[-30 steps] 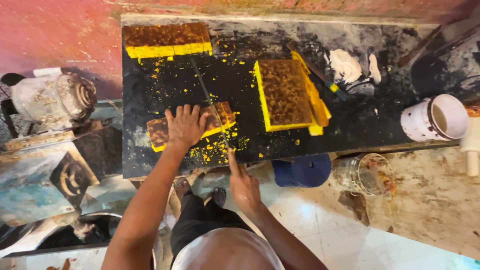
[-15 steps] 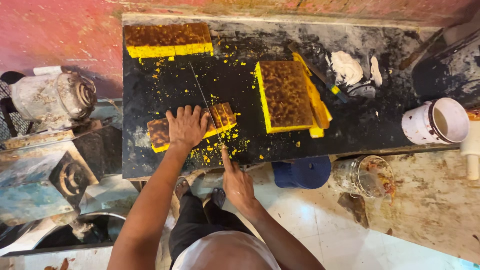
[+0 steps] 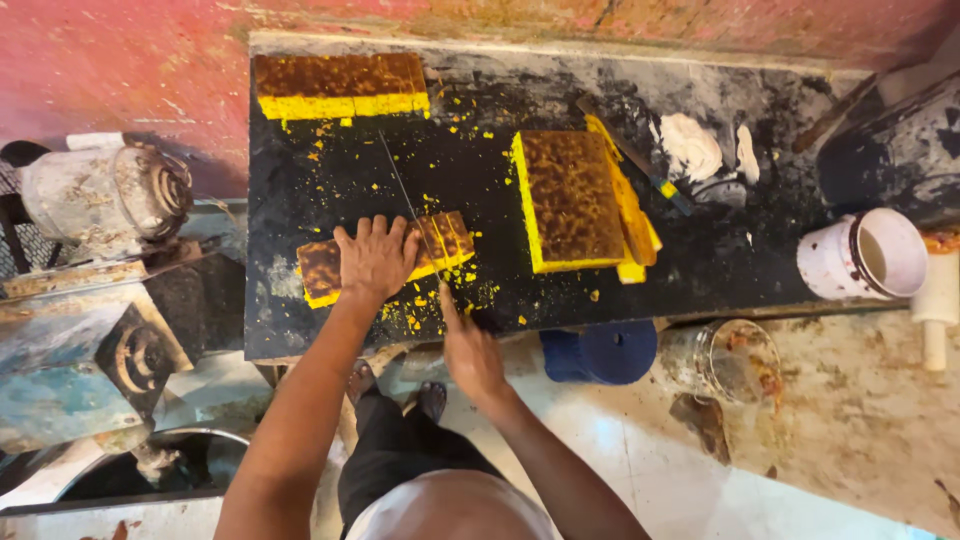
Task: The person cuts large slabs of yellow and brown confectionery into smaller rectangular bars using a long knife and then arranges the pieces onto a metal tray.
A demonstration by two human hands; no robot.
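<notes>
The left hand (image 3: pixel 375 258) lies flat and wide open on a small slab (image 3: pixel 385 258) of yellow sponge with a brown top. It presses the slab down on the black tabletop (image 3: pixel 300 180). The slab sits near the front edge, and its long side runs left to right, tipped up a little at the right end.

The right hand (image 3: pixel 470 350) is just in front of the slab, at the tabletop's edge. It is closed around the near end of a thin blade (image 3: pixel 405 200). The blade runs away from the person and crosses the slab near its right end. So the blade lies across the slab's long side, and the left hand is just left of the blade, very close to it.

Yellow crumbs (image 3: pixel 430 310) lie all around the slab. A long slab (image 3: pixel 340 85) rests at the back, by the red wall (image 3: pixel 120 70). A big slab (image 3: pixel 575 200) lies to the right, well apart. Farther right are a white lump (image 3: pixel 692 148) and a white cup (image 3: pixel 875 255) on its side. Below the tabletop are a blue roll (image 3: pixel 605 352) and a clear jar (image 3: pixel 722 360). An old motor (image 3: pixel 105 195) sits off to the left.
</notes>
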